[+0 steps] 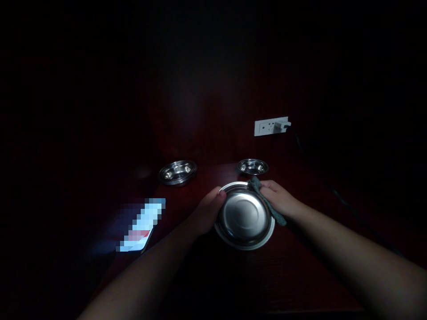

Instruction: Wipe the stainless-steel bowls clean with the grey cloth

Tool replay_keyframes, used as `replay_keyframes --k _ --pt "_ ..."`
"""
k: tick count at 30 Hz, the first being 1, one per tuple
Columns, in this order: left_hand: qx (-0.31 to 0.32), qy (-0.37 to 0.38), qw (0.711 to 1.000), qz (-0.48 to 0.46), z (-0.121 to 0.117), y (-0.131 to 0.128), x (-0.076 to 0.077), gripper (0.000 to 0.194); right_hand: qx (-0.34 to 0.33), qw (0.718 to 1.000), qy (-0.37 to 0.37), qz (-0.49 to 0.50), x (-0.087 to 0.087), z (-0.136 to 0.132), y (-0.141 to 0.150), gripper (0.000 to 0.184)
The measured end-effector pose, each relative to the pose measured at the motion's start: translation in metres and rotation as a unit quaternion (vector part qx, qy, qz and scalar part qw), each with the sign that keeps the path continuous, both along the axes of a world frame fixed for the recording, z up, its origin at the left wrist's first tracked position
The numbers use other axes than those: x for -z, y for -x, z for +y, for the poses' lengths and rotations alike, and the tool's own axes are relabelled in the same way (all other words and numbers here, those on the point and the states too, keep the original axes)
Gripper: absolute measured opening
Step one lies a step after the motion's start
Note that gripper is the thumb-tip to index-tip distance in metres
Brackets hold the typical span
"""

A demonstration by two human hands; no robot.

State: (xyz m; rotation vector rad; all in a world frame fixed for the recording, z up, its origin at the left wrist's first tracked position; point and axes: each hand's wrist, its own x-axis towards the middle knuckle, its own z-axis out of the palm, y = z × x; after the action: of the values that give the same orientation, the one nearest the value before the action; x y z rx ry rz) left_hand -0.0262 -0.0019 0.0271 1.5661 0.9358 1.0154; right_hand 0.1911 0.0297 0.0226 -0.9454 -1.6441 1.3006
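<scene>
A shiny steel bowl point(246, 215) is held up in front of me, its round underside facing the camera. My left hand point(210, 209) grips its left rim, the thumb lying on the outer side and the other fingers hidden behind. On the upper right rim, my right hand point(276, 198) is closed on a dark green cloth point(267, 202) that presses against the bowl's edge. Behind the held bowl, a smaller-looking steel bowl point(252, 166) stands upright on the dark red table point(213, 175). Farther left sits a stack of steel bowls point(178, 172).
To the left lies a phone point(142, 224) with a lit, pixelated screen. A white wall socket point(271, 126) holds a plugged-in adapter point(282, 125), and a dark cable point(340, 198) runs from it down the right side. The surroundings are very dark.
</scene>
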Motion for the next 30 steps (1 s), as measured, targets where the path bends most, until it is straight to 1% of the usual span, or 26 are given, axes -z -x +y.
replay_keyframes --k 3,5,7,9,12,14,15,18,20,23,27,30 --pt "-0.022 -0.029 0.999 -0.002 0.001 -0.002 0.005 0.048 0.016 1.0 0.009 0.014 -0.003 0.0 -0.001 0.025" --pt "-0.039 -0.045 0.998 -0.007 0.003 -0.003 0.01 0.047 0.04 0.999 0.006 0.028 -0.004 0.002 -0.002 0.024" --pt "-0.057 -0.054 0.997 -0.023 0.005 -0.003 0.014 0.047 0.085 0.995 0.0 0.046 -0.005 0.004 -0.003 0.025" --pt "-0.068 -0.046 0.996 -0.047 0.007 -0.003 0.018 0.048 0.146 0.987 -0.014 0.066 -0.006 0.006 -0.004 0.027" --pt "-0.057 -0.007 0.995 -0.078 0.01 -0.004 0.024 0.052 0.24 0.966 -0.038 0.088 -0.005 0.01 -0.003 0.033" --pt "-0.044 0.018 0.994 -0.102 0.01 -0.006 0.028 0.054 0.272 0.956 -0.044 0.101 -0.004 0.011 -0.002 0.037" --pt "-0.04 0.029 0.992 -0.118 0.01 -0.008 0.03 0.055 0.27 0.956 -0.046 0.108 -0.002 0.011 -0.002 0.038" --pt "-0.03 0.07 0.983 -0.168 0.007 -0.013 0.029 0.061 0.229 0.965 -0.06 0.11 0.002 0.01 0.001 0.044" --pt "-0.011 0.095 0.975 -0.202 0.005 -0.016 0.026 0.064 0.208 0.971 -0.071 0.098 0.005 0.01 0.002 0.047" --pt "0.015 0.128 0.961 -0.246 0.003 -0.018 0.019 0.063 0.194 0.974 -0.078 0.086 0.01 0.011 0.001 0.049" --pt "0.005 0.151 0.956 -0.252 0.004 -0.017 0.011 0.063 0.185 0.976 -0.076 0.083 0.013 0.013 0.001 0.049" --pt "-0.016 0.136 0.957 -0.254 0.006 -0.014 0.011 0.062 0.176 0.979 -0.077 0.072 0.012 0.012 0.002 0.047"
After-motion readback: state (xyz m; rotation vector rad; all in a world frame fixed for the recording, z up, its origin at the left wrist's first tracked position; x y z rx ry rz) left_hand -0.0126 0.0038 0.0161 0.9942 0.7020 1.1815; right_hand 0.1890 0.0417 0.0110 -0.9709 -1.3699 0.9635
